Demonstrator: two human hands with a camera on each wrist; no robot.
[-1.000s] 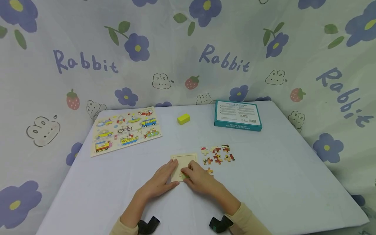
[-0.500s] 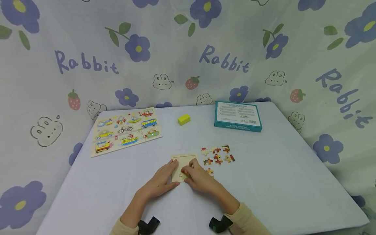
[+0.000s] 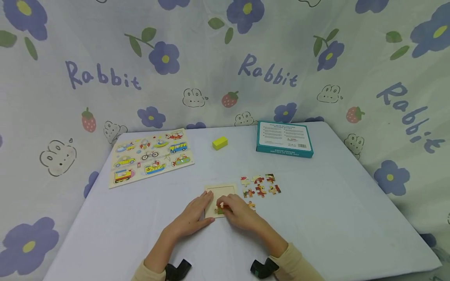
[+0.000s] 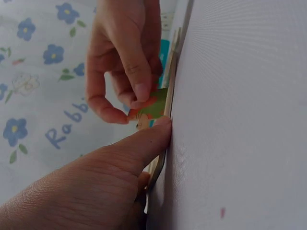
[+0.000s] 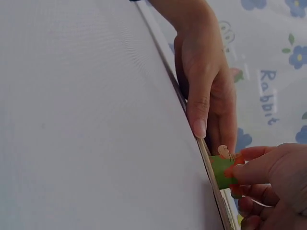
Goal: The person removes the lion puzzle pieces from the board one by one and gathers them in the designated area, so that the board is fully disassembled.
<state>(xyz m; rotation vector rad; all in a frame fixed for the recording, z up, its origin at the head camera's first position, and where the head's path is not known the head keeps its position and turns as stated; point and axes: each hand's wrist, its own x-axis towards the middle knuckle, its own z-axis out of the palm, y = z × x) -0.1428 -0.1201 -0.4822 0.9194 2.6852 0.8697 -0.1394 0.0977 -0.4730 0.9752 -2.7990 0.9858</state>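
Observation:
A small square wooden puzzle tray (image 3: 221,191) lies on the table in front of me. My left hand (image 3: 192,214) rests on its left side with straight fingers, the thumb at its near edge. Over the lower part of the tray, my right hand (image 3: 240,212) pinches a green and orange puzzle piece (image 5: 222,171) between thumb and fingers. In the left wrist view the puzzle piece (image 4: 154,105) stands tilted up from the tray, its lower edge right at the tray's near rim. My right fingers partly cover it.
Several loose puzzle pieces (image 3: 261,190) lie right of the tray, one partly behind my right hand. A vehicle picture board (image 3: 140,179) is at the back left. A yellow block (image 3: 220,143) and a teal box (image 3: 284,138) stand farther back.
My right fingers have shifted slightly and now tilt the puzzle piece up, so more of its green shows. The left hand has stayed on the tray.

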